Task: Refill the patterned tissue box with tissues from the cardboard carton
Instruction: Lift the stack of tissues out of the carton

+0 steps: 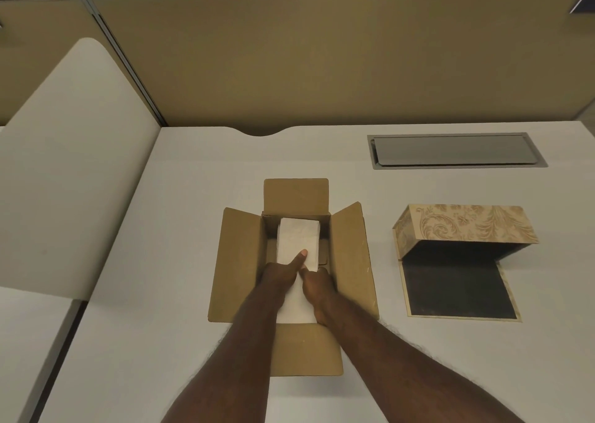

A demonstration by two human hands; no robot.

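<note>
A brown cardboard carton (240, 261) stands open in the middle of the desk, all its flaps folded outward. A white stack of tissues (297, 239) pokes up out of it. My left hand (278, 273) grips the stack's left side, thumb lying on top. My right hand (317, 286) holds its right side, fingers down inside the carton. The patterned tissue box (463, 224) lies to the right, tipped open, with its dark inner base panel (457, 290) flat on the desk. Nothing shows inside its dark interior.
A grey metal cable hatch (457, 150) is set into the desk behind the patterned box. A tan partition wall (322, 62) runs along the back. A white curved side panel (70, 165) rises at the left of the white desk (180, 229).
</note>
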